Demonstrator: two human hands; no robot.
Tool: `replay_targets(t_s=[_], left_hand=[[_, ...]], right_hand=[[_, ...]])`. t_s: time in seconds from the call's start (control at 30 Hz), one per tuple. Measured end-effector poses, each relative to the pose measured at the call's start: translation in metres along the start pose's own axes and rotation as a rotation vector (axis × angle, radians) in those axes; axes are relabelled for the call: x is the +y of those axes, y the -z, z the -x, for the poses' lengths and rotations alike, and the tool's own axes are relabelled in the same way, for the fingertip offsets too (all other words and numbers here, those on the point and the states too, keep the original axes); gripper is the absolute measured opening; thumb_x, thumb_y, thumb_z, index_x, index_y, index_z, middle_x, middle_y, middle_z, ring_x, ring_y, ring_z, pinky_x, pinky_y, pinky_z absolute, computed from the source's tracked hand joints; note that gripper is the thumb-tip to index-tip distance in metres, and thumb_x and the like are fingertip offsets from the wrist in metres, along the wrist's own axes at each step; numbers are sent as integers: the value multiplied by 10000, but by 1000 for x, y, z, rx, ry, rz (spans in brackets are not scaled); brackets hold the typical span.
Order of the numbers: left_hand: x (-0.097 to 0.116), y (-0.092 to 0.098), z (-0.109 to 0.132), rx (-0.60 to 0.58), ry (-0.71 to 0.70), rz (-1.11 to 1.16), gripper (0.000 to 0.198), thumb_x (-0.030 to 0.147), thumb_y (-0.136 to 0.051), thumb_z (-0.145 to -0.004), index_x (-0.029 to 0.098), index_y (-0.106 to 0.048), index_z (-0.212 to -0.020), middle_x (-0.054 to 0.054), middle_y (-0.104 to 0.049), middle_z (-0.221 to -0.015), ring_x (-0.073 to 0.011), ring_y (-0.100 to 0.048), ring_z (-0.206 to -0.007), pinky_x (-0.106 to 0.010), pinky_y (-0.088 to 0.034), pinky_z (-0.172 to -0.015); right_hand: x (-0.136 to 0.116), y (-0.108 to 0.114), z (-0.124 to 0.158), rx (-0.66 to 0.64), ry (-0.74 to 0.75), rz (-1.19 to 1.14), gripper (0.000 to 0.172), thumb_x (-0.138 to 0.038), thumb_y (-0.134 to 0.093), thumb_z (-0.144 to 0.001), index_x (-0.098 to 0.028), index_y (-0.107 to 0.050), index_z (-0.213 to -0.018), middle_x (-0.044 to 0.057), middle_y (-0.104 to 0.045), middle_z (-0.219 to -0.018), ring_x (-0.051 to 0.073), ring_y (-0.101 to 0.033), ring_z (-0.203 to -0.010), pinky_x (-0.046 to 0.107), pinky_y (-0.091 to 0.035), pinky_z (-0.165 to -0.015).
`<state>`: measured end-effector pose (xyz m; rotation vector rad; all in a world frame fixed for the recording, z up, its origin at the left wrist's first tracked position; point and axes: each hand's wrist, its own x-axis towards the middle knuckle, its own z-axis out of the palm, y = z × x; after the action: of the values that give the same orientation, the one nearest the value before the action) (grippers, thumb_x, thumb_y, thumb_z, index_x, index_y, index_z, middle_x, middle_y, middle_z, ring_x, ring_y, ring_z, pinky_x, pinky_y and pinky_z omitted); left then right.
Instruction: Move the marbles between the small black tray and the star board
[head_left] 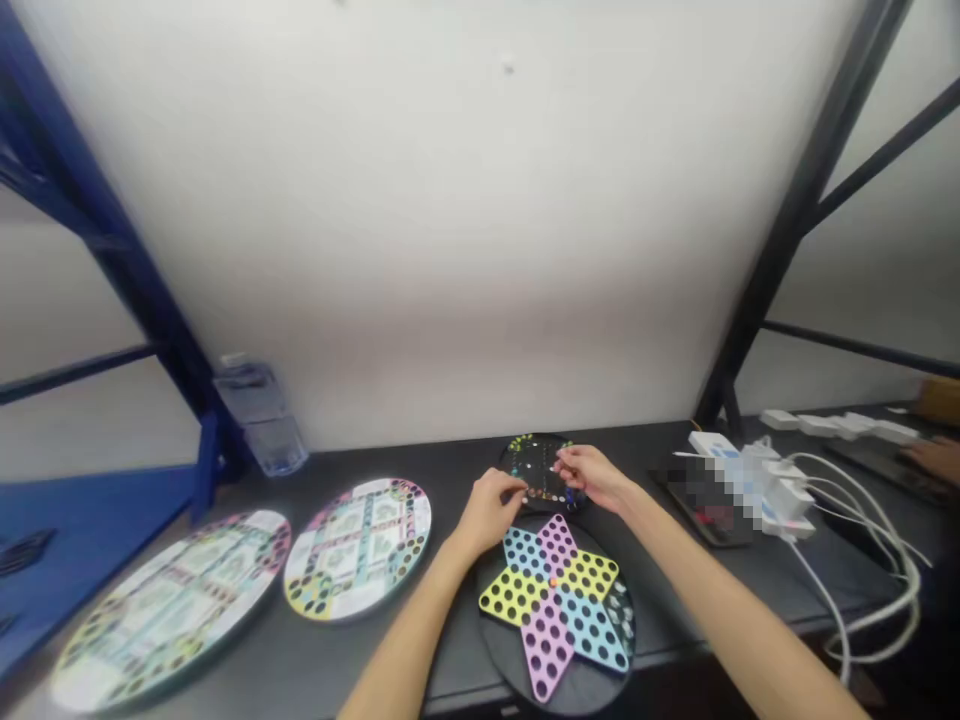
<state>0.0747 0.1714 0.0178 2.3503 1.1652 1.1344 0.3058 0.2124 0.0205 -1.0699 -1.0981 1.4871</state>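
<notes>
A round black tray (541, 474) holds several small coloured pieces, like marbles, grouped around its rim. My left hand (493, 506) is at the tray's left front edge, thumb and fingers pinched together. Over its right side is my right hand (592, 476), also closed in a pinch. Whatever either pinch holds is too small to make out. Closer to me lies a Chinese checkers board (547, 638), a star of pink, yellow and blue points with round holes on a black disc. One small orange marble (553, 581) sits near its centre, and pale clear pieces (621, 610) lie along its right side.
Two round printed game boards, one nearer (358, 548) and one farther left (180, 605), lie on the black table. A clear bottle (264, 418) stands by the wall. Right are a power strip (750, 480), white cables (911, 590) and a dark, partly blurred device (712, 515). Another person's hand (936, 458) shows far right.
</notes>
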Motion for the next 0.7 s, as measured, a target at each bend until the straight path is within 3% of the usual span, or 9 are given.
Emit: replay_targets(t_s=[0.1,0.23,0.4,0.53,0.7], left_hand=[[-1,1,2,-6,-6,-10,162,170,-616,-886,241,-748,-949,-12,-743,-915,-175,-613,-893,-309,-469,-836],[-1,1,3,-17,-7,-19,164,170,-612,-887,236,-749,-949,-15,-737,-891,-178,-604,-885,-310,-465,-830],[0,1,3,-33,-19,-32,189,148,-599,-887,237,-749,-959,-16,-729,-878,-177,-597,-882,-304,-465,-823],[2,3,5,-32,-22,-46,186,146,-596,-888,238,-744,-952,-13,-732,-896,-175,-595,-887,-303,-460,-828],[6,6,5,-46,-19,-58,194,146,-586,-895,243,-746,-948,-10,-731,-889,-178,-590,-885,-308,-452,-825]], right_hand=[[1,6,-1,11,106,340,200,-371,-595,-875,-182,-540,-841,-11,-582,-671,83,-420,-499,192,-265,-448],[-1,12,-4,-25,276,956,218,-366,-552,-913,-185,-577,-795,7,-626,-709,136,-561,-665,238,-393,-613],[-10,-3,-8,-116,223,1477,361,-502,-554,-926,-176,-668,-821,104,-721,-865,220,-668,-834,275,-435,-699],[-15,-21,-15,-118,170,1696,505,-621,-533,-898,-155,-726,-892,178,-727,-991,287,-687,-941,301,-471,-741],[-14,-25,-26,-191,120,1665,581,-710,-562,-828,-161,-753,-815,163,-742,-914,268,-692,-857,290,-476,-718]])
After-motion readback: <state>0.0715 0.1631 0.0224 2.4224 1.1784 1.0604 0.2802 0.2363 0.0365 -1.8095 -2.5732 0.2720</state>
